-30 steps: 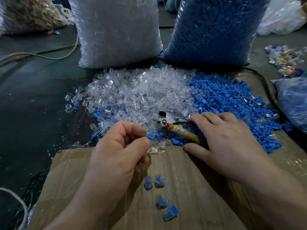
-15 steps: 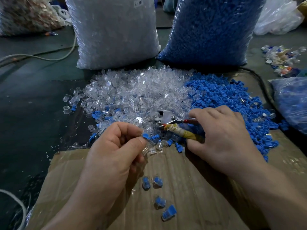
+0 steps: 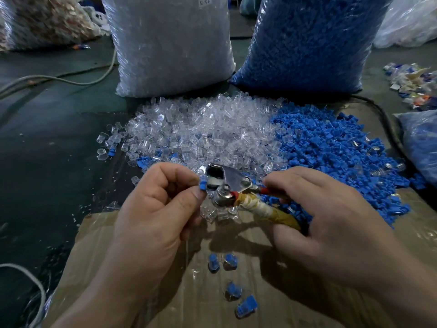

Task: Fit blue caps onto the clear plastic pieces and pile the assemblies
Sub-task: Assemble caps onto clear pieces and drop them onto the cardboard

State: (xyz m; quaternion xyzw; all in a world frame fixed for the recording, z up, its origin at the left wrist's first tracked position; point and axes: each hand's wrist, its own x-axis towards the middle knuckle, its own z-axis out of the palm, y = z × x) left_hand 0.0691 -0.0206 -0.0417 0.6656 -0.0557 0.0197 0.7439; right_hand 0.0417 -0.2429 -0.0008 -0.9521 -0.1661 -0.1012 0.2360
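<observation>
My left hand (image 3: 156, 209) pinches a small capped piece (image 3: 203, 183), blue cap showing, between thumb and forefinger, right at the metal jaws of a crimping tool (image 3: 227, 183). My right hand (image 3: 316, 216) grips that tool by its tape-wrapped handles (image 3: 267, 210) and holds it up off the pile. Behind lie a heap of clear plastic pieces (image 3: 201, 131) and, to its right, a heap of blue caps (image 3: 331, 147). Several finished assemblies (image 3: 227, 275) lie on the brown cardboard (image 3: 189, 299) below my hands.
Two tall sacks stand at the back, one of clear pieces (image 3: 170, 43), one of blue caps (image 3: 309, 41). A bag of blue parts (image 3: 423, 143) lies at the right edge. A pale cable (image 3: 59, 79) runs over the dark floor on the left. Loose scraps (image 3: 413, 84) lie at far right.
My right hand closed round the tool's handles and lifted it from the pile. My left hand brought its blue-capped piece up to the tool's jaws.
</observation>
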